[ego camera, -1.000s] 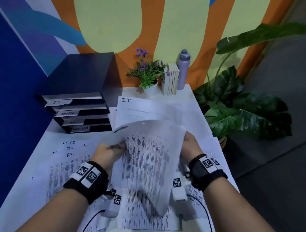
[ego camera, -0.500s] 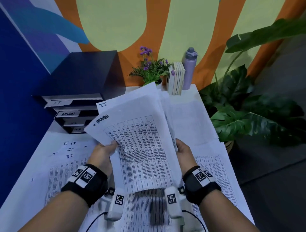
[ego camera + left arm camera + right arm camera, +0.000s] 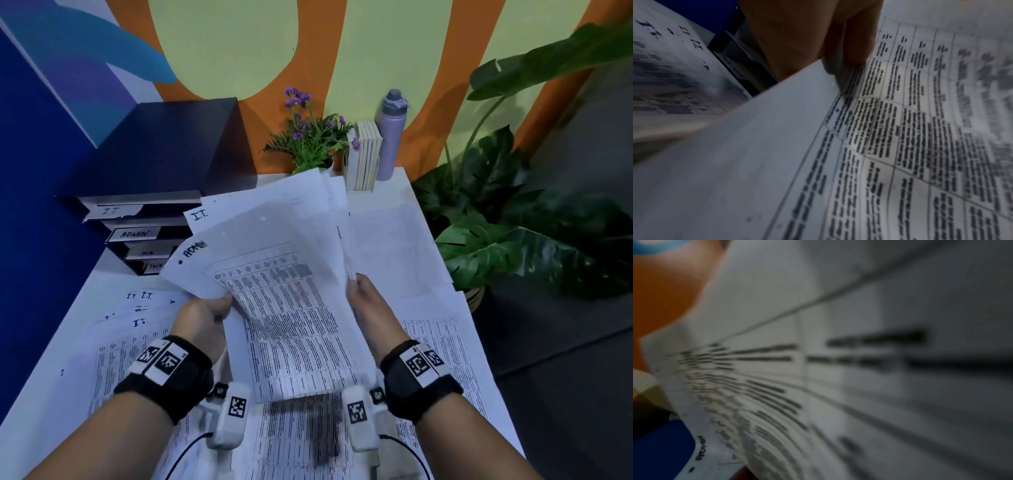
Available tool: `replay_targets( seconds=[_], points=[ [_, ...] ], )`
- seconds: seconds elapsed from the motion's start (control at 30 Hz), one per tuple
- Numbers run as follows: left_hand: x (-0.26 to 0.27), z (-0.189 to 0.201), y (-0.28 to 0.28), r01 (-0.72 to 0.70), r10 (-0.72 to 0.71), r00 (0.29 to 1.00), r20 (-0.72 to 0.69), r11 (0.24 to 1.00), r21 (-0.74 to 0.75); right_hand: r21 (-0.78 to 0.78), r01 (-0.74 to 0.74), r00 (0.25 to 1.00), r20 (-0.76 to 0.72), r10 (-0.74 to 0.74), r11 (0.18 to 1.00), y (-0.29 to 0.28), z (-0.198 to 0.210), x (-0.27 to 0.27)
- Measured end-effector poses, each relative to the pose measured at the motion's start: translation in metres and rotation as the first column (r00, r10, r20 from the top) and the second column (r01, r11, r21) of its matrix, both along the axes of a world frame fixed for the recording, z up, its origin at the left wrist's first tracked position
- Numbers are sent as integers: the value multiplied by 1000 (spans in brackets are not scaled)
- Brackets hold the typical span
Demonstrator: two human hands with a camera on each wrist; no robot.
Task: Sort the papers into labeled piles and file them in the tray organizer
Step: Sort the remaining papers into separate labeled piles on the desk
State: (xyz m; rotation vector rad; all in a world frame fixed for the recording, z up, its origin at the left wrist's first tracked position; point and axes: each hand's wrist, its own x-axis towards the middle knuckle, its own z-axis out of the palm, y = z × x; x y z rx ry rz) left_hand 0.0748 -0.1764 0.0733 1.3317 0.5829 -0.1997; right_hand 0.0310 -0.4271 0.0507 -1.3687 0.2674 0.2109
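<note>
I hold a fanned stack of printed papers (image 3: 287, 281) upright above the table. The front sheet is marked ADMIN at its top left corner, and a sheet behind it is marked I.T. My left hand (image 3: 205, 315) pinches the stack's left edge, thumb on the front. My right hand (image 3: 364, 301) grips the right edge. In the left wrist view the thumb (image 3: 849, 40) presses on the table-filled sheet (image 3: 910, 129). The right wrist view shows only the blurred ADMIN sheet (image 3: 777, 386) close up. The black tray organizer (image 3: 154, 192) stands at the back left, with drawers labeled IT and ADMIN.
Loose sheets (image 3: 126, 329) marked I.T. cover the white table (image 3: 387, 198) on the left, and more printed sheets lie under and right of my hands. At the back stand a flower pot (image 3: 311, 144), books (image 3: 364, 154) and a purple bottle (image 3: 392, 133). A large plant (image 3: 513, 219) is off the right edge.
The bent front sheet has been raised and straightened into the stack. The whole stack now stands upright and fanned between both hands, and my view has shifted slightly left.
</note>
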Motion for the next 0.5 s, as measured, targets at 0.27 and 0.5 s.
replay_targets(
  seconds=[0.27, 0.5],
  points=[
    [-2, 2, -8, -73, 69, 995, -68, 996, -55, -243, 39, 998, -39, -50, 969, 1, -17, -3],
    [1, -13, -4, 44, -37, 998, -44, 985, 168, -464, 328, 908, -85, -410, 823, -52, -33, 36]
  ],
)
